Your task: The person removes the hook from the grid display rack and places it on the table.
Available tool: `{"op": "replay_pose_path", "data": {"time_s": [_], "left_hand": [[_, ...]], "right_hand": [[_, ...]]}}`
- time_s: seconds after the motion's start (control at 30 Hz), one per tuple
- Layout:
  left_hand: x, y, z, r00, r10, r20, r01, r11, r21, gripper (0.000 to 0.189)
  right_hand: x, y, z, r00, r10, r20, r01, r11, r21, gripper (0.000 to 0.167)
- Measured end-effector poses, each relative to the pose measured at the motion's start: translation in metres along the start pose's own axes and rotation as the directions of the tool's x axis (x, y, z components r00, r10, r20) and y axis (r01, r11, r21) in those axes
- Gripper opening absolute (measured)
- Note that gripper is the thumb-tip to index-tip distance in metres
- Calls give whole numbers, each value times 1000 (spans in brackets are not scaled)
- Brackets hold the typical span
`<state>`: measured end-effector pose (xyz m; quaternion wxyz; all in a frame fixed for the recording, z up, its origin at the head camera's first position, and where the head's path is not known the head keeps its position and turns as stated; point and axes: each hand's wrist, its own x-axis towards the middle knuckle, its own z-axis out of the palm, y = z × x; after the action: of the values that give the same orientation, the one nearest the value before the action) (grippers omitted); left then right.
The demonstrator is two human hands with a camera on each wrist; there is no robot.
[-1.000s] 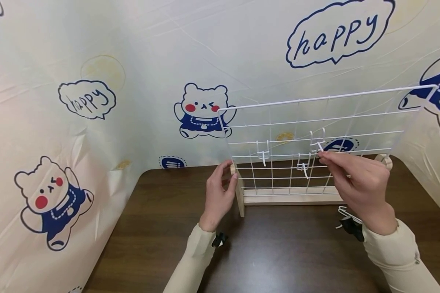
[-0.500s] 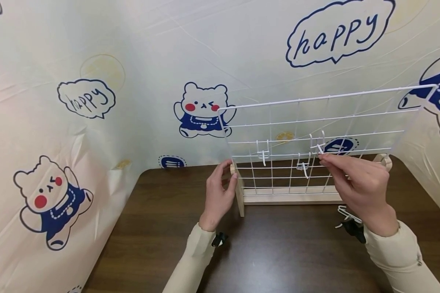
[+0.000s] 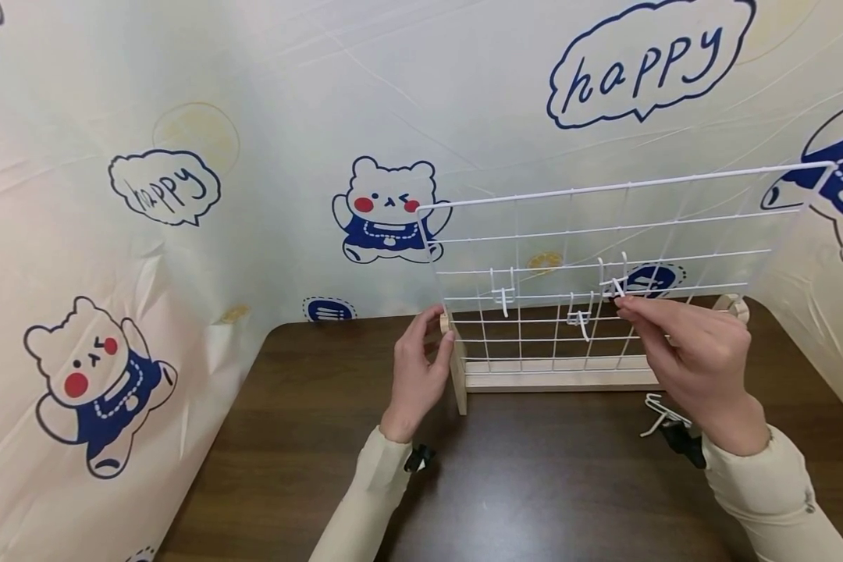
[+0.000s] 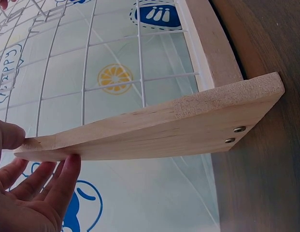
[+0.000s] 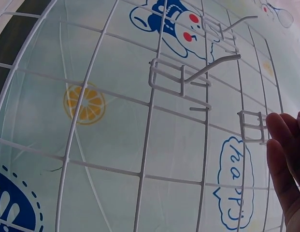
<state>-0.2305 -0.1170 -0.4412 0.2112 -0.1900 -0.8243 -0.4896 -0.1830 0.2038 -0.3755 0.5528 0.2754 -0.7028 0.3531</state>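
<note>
A white wire grid rack [image 3: 569, 234] stands in a pale wooden base on the table. My right hand [image 3: 698, 359] pinches the prong of a white wire hook [image 3: 613, 287] between thumb and fingertips, right at the grid. In the right wrist view that hook [image 5: 252, 126] lies against the mesh wires; whether it is seated cannot be told. Two more hooks hang on the grid: one on the left [image 3: 503, 297] and a lower one [image 3: 579, 316]. My left hand [image 3: 420, 375] holds the wooden side post [image 4: 135, 137], thumb on one side and fingers on the other.
Beside my right wrist, some white wire hooks [image 3: 652, 414] lie on the dark wood table [image 3: 534, 484], partly hidden by a black wrist mount [image 3: 683, 443]. A printed cloth [image 3: 274, 156] hangs behind the rack and along the left and right sides.
My right hand has shifted slightly right with the hook, whose upper prongs have moved right along the grid and a little lower. The left hand keeps its hold on the side post.
</note>
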Motion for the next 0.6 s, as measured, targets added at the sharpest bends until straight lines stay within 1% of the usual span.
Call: {"op": "replay_pose_path", "data": {"time_s": [0.23,0.43,0.6], "left_hand": [[1,1,0,1000,-2,7,2,1000,4,38],[2,1,0,1000,6,1,-6,1000,19,37],[1,1,0,1000,-2,1,2,999,34,37]], "right_hand": [[-3,3,-3,1000,-3,15,4,1000,-27,45],[-5,5,-6,1000,-8,13,8,998,-63,46],[-7,5,-7,1000,-1,19,2,999,-47,46]]}}
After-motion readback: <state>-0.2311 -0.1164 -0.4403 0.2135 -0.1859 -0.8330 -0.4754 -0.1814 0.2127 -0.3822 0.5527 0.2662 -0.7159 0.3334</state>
